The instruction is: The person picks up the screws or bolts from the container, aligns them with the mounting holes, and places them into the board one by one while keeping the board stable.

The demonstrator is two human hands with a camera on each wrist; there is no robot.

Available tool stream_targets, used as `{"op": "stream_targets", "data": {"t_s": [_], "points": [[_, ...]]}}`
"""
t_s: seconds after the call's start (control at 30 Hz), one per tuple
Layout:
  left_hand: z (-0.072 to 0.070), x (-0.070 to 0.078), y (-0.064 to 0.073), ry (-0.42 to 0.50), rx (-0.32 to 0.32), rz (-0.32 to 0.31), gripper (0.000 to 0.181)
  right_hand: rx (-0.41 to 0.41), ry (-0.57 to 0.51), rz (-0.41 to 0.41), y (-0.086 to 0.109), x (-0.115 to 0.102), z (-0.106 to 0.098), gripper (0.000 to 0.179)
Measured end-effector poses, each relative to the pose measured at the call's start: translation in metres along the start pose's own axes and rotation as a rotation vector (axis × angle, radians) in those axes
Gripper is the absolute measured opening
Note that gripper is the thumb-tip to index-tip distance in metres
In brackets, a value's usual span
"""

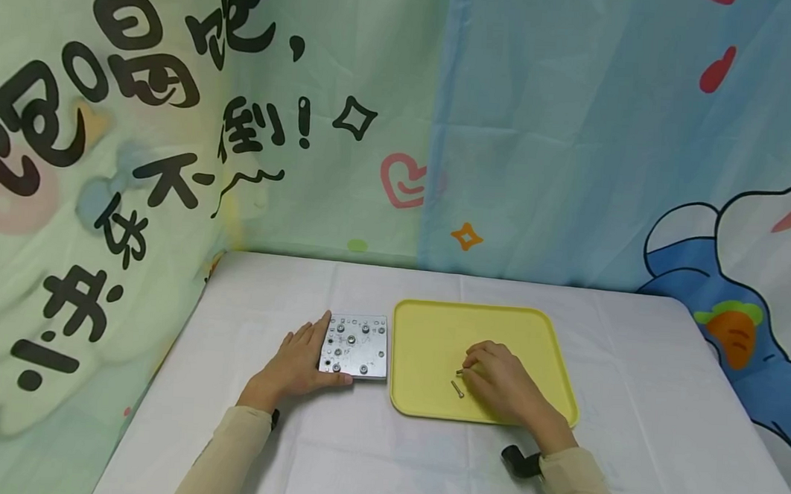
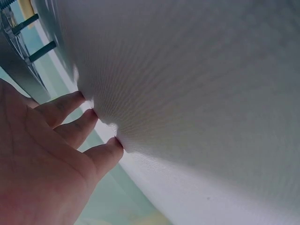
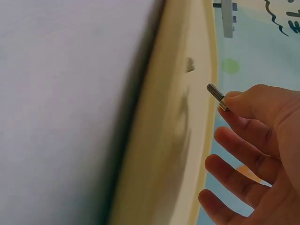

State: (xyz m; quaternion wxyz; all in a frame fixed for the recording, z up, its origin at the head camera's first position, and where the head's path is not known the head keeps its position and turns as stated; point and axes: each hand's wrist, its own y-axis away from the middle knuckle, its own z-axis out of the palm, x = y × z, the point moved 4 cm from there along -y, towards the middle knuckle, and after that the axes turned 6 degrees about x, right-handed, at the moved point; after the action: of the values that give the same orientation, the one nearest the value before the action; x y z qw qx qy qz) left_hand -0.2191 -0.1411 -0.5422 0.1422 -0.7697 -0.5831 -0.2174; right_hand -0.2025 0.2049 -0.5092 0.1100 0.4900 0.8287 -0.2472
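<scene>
In the head view, the left hand [image 1: 298, 363], fingers outstretched, rests against the left side of a metal block [image 1: 352, 355] on the worktop [image 1: 358, 454]; the right hand [image 1: 504, 383] is over a yellow tray [image 1: 499, 323], where a loose screw [image 1: 457, 389] lies. In the left wrist view, three fingertips touch white cloth [image 2: 197, 93]. In the right wrist view, thumb and forefinger pinch a short bolt [image 3: 215, 93].

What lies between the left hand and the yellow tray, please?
In the head view, the metal plate lies between the left hand and the yellow tray.
</scene>
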Motion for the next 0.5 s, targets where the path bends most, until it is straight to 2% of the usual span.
{"op": "stream_targets", "data": {"t_s": [0.17, 0.5], "points": [[0.000, -0.001, 0.000, 0.004, 0.002, 0.001, 0.129, 0.027, 0.013, -0.072, -0.017, -0.010, 0.000, 0.008], [-0.001, -0.001, -0.002, 0.009, -0.003, -0.002, 0.129, 0.002, 0.031, -0.147, -0.058, -0.034, 0.004, 0.007]]}}
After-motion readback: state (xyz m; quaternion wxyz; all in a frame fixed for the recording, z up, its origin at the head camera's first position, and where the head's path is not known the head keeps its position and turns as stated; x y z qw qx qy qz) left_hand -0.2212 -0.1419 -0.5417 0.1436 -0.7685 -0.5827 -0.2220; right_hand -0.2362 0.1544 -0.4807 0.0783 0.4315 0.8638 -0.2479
